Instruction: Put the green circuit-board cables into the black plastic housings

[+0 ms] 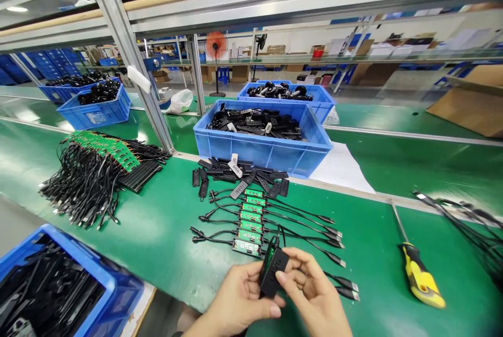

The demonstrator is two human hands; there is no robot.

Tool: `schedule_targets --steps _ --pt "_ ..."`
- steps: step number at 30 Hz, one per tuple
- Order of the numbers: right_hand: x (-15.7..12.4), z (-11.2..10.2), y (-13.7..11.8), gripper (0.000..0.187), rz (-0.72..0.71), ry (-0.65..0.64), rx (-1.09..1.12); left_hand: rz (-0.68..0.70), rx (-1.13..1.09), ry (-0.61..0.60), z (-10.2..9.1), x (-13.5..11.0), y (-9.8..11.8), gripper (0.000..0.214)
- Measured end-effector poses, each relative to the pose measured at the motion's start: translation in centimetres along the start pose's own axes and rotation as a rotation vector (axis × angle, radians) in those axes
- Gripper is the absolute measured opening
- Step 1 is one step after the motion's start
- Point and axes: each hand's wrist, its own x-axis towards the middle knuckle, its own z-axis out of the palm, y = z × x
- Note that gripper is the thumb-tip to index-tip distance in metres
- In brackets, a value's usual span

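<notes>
Near the front edge of the green bench, both my hands hold a small black plastic casing [274, 273]. My left hand [244, 291] grips it from below and the left, its fingers curled behind it. The thumb of my right hand [310, 287] presses on the casing's face, with the fingers bent around its right side. A green circuit board [269, 258] shows at the casing's left edge, and a black cable rises from its top. Just beyond lies a column of open casings with green circuit boards [250, 225], their black cables and USB plugs [338, 242] spread to both sides.
Loose black covers [251, 172] lie before a blue bin [259, 153] of black parts. At left is a heap of cabled boards [98, 169], and a blue bin [106, 295] stands front left. A yellow-handled screwdriver [420, 276] and black cables [463, 216] lie to the right.
</notes>
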Motion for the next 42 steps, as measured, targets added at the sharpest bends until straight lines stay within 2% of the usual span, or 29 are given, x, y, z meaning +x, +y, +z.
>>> schedule_targets --steps 4,7,9,12,15,17,19,21,23,24,26,28,29,31,33,34,36,38,40,42 --pt "0.1 0.2 0.1 0.043 -0.025 0.023 -0.056 0.000 0.084 0.063 0.4 0.0 -0.1 0.053" --pt "0.2 0.1 0.2 0.046 -0.007 0.028 -0.022 0.009 0.235 0.117 0.5 0.0 -0.1 0.044" --pt "0.4 -0.2 0.1 0.045 0.017 0.026 0.000 0.033 0.354 0.105 0.4 -0.2 0.0 0.038" --pt "1.0 -1.1 0.0 0.039 0.052 -0.076 -0.084 0.079 0.551 0.055 0.0 -0.7 0.3 0.032" --pt "1.3 -1.6 0.1 0.046 0.035 -0.190 -0.188 0.123 0.773 0.040 -0.4 -0.9 0.2 0.030" --pt "1.2 -1.4 0.1 0.050 -0.005 -0.163 -0.219 0.138 0.852 0.027 -0.5 -0.8 -0.2 0.030" --pt "1.0 -1.1 -0.2 0.051 -0.063 -0.082 -0.263 0.149 0.871 0.007 -0.5 -0.5 -0.4 0.032" --pt "1.2 -1.7 -1.2 0.049 -0.140 -0.017 -0.366 0.164 0.896 -0.020 -0.7 -0.1 -0.5 0.045" --pt "2.1 -3.8 -3.2 0.048 -0.223 0.107 -0.531 0.230 0.986 0.007 -1.4 0.3 -0.3 0.067" --pt "2.6 -5.5 -4.4 0.050 -0.257 0.194 -0.630 0.283 1.060 0.051 -2.0 0.5 -0.1 0.068" --pt "3.9 -9.9 -7.4 0.053 -0.314 0.426 -0.844 0.396 1.247 0.178 -3.4 0.9 0.4 0.049" --pt "5.1 -15.0 -10.1 0.054 -0.286 0.578 -1.127 0.429 1.436 0.266 -4.9 1.4 0.9 0.033" --pt "5.6 -17.4 -11.2 0.054 -0.255 0.629 -1.277 0.416 1.510 0.295 -5.6 1.6 1.1 0.030" --pt "6.8 -21.6 -12.6 0.051 -0.215 0.676 -1.346 0.370 1.606 0.338 -6.3 1.8 1.3 0.025" --pt "8.0 -24.4 -12.8 0.043 -0.157 0.691 -1.376 0.315 1.652 0.384 -6.5 1.9 1.3 0.022" --pt "8.7 -25.2 -12.5 0.039 -0.133 0.699 -1.385 0.284 1.657 0.392 -6.4 1.9 1.2 0.021" --pt "10.1 -25.3 -11.4 0.034 -0.125 0.692 -1.389 0.224 1.633 0.365 -6.1 1.8 1.2 0.022" --pt "11.9 -23.6 -9.8 0.031 -0.178 0.593 -1.359 0.198 1.575 0.309 -5.8 1.7 1.3 0.028" --pt "13.9 -20.4 -7.9 0.028 -0.260 0.388 -1.295 0.202 1.526 0.264 -5.5 1.5 1.5 0.038" --pt "16.2 -16.2 -6.1 0.022 -0.331 0.164 -1.220 0.210 1.486 0.233 -5.2 1.2 1.7 0.040"
